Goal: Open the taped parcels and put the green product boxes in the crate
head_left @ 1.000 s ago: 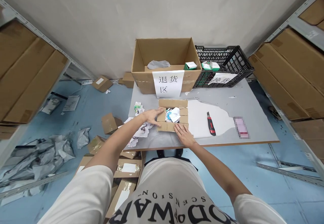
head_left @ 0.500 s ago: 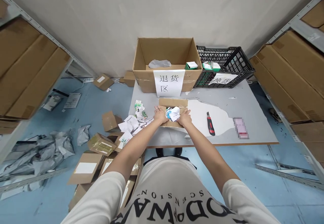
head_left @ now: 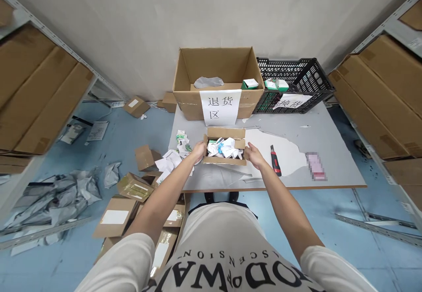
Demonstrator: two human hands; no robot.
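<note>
A small cardboard box (head_left: 224,161) stands with its top flaps spread apart near the front of the table. Crumpled white paper (head_left: 227,147) with some blue print fills it, and a bit of green shows at its left end. At the box's left end, my left hand (head_left: 198,151) has its fingers closed on the side flap. My right hand (head_left: 254,155) pinches the flap at the opposite end. To the right lies a red and black utility knife (head_left: 275,162) on a white sheet (head_left: 263,144). Loose crumpled paper (head_left: 169,162) is heaped left of the box.
Behind stand a large labelled cardboard carton (head_left: 187,107) and a black plastic crate (head_left: 305,83), each holding green-and-white boxes. A blurred pink item (head_left: 315,166) lies at the table's right. Cardboard boxes (head_left: 114,217) and grey plastic bags (head_left: 59,199) cover the floor at left.
Both hands have moved outward from the box's middle to its two ends. The side flaps now stand apart, and more of the crumpled paper inside shows.
</note>
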